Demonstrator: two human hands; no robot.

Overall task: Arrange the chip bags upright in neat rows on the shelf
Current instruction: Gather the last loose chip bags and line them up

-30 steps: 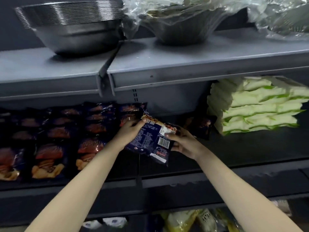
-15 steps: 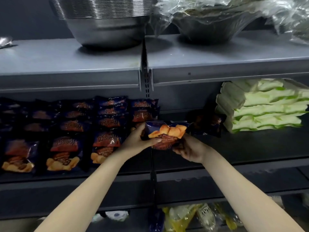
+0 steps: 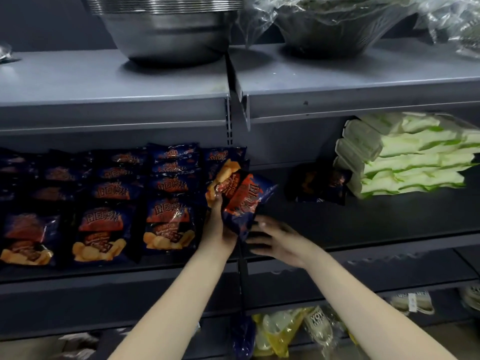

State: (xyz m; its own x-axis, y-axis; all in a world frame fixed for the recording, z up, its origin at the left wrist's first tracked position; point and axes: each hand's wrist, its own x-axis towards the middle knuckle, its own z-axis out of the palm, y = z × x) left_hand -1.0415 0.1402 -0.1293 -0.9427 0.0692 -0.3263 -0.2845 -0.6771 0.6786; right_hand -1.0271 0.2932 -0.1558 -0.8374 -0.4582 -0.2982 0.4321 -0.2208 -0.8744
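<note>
My left hand (image 3: pixel 217 227) grips a dark blue chip bag (image 3: pixel 240 197) with red and orange print, tilted, just right of the rows. My right hand (image 3: pixel 275 239) is below and right of the bag, fingers spread and relaxed, apart from it or barely touching its lower corner. Several rows of the same chip bags (image 3: pixel 104 203) stand upright on the left half of the dark middle shelf (image 3: pixel 376 224). Another dark chip bag (image 3: pixel 318 184) lies further back on the right, beside the white-green packs.
A stack of white and green packs (image 3: pixel 410 157) fills the shelf's right end. The grey upper shelf (image 3: pixel 337 84) carries stacked steel bowls (image 3: pixel 166 27) and plastic-wrapped bowls (image 3: pixel 335 24). Yellow packets (image 3: pixel 280 331) lie on the level below.
The bag has been turned from flat between both hands to tilted with its front showing. My right hand has let go of it and dropped lower. The view has shifted left.
</note>
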